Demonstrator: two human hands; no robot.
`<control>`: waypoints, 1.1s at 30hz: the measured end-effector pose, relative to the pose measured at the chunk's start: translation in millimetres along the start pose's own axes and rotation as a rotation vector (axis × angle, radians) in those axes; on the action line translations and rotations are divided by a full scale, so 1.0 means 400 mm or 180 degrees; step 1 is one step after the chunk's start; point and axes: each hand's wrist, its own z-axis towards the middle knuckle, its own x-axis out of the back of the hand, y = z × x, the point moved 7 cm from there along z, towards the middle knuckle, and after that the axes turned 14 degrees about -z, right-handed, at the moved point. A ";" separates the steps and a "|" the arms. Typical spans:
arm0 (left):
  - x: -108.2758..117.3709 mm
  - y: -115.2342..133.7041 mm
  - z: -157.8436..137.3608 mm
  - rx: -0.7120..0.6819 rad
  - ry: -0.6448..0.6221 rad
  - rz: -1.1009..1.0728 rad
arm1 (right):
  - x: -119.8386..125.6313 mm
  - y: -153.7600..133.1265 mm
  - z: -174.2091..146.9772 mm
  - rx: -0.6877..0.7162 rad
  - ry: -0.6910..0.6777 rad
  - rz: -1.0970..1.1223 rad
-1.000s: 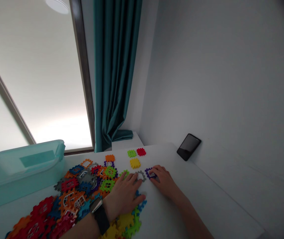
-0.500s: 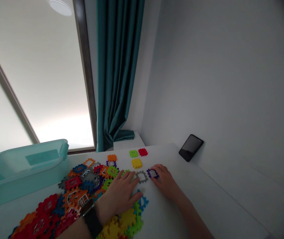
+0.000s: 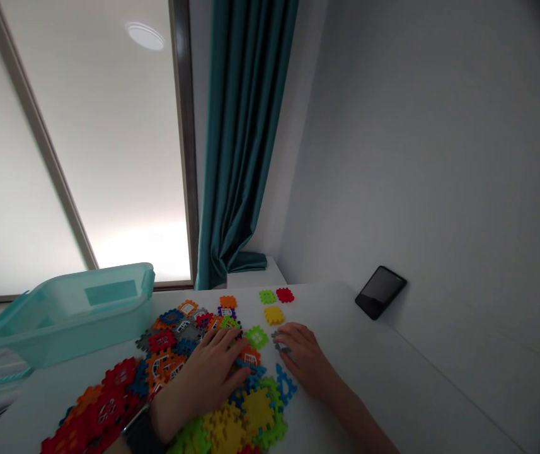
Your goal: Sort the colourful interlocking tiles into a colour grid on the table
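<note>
My left hand (image 3: 208, 378), with a dark watch (image 3: 141, 432) on its wrist, lies palm down over the pile of interlocking plastic tiles (image 3: 160, 366). Its fingers are spread and partly cover orange and blue tiles. My right hand (image 3: 310, 366) has its fingers and thumb closed around a grey window tile (image 3: 280, 341), which it partly covers. Just left of that is a green window tile (image 3: 256, 337) lying flat. A blue tile (image 3: 285, 384) with a cut-out lies between the hands. The purple window tile seen earlier near my right hand is not visible; the hand may hide it.
A yellow tile (image 3: 274, 314), a green tile (image 3: 266, 296) and a red tile (image 3: 285, 295) lie further back on the white table (image 3: 336, 302). A teal plastic bin (image 3: 85, 321) stands at the left. A black phone-like device (image 3: 380, 292) is by the wall at right.
My right hand has shifted left, from the purple window tile to the grey one. My left hand has drawn back left over the pile, uncovering the green window tile. The view has turned slightly left.
</note>
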 end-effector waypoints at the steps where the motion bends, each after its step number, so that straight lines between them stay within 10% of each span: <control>1: -0.001 -0.005 -0.003 0.0034 -0.0026 0.0015 | 0.000 -0.012 0.007 0.0088 -0.0052 -0.0012; 17: 0.035 -0.016 -0.071 0.0055 0.0077 -0.0029 | -0.037 -0.079 0.161 0.0676 -0.0789 0.0015; 33: 0.058 -0.044 -0.101 0.0019 0.0492 -0.0139 | 0.048 -0.098 0.178 0.0574 -0.0017 0.0100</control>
